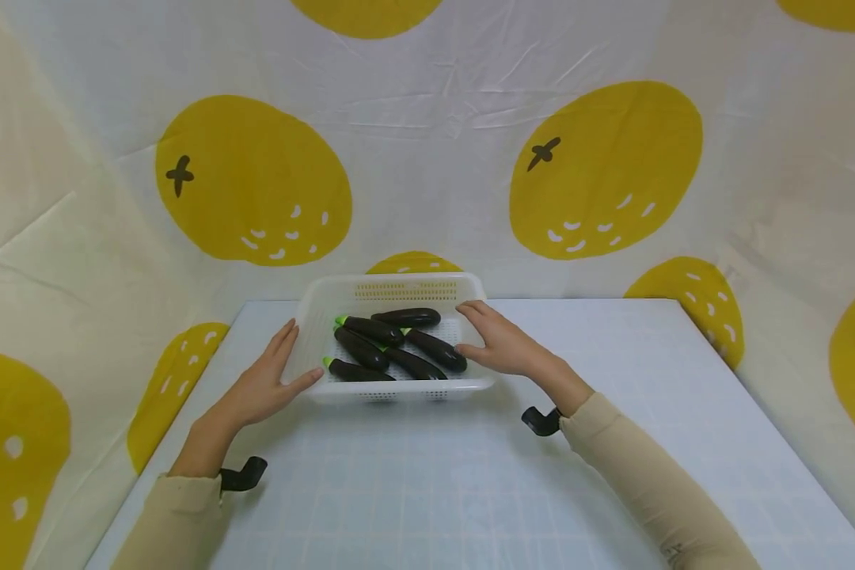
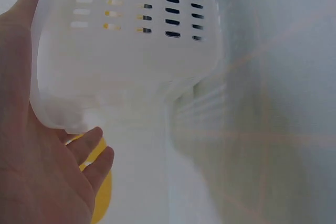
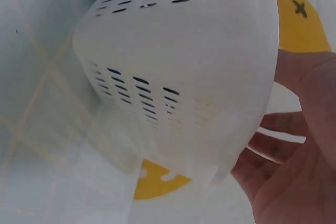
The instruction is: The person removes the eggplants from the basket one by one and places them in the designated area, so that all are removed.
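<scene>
Beige sleeve fabric (image 1: 178, 514) covers my left forearm, ending at a black wrist mount (image 1: 244, 475). My left hand (image 1: 260, 388) spans the near left corner of the basket (image 1: 392, 389), fingers extended and relaxed, thumb crossing the rim. The basket, white perforated plastic, stands at the far side of the pale gridded table (image 1: 413, 491); within it lie six dark eggplants (image 1: 436, 349), several showing green caps, some resting on one another. Behind hangs white cloth (image 1: 435, 158) printed with yellow fruit. At the basket's right end, my right hand (image 1: 502, 342) is likewise loosely extended, thumb and fingertips reaching over the rim; how firmly either hand touches, I cannot tell.
</scene>
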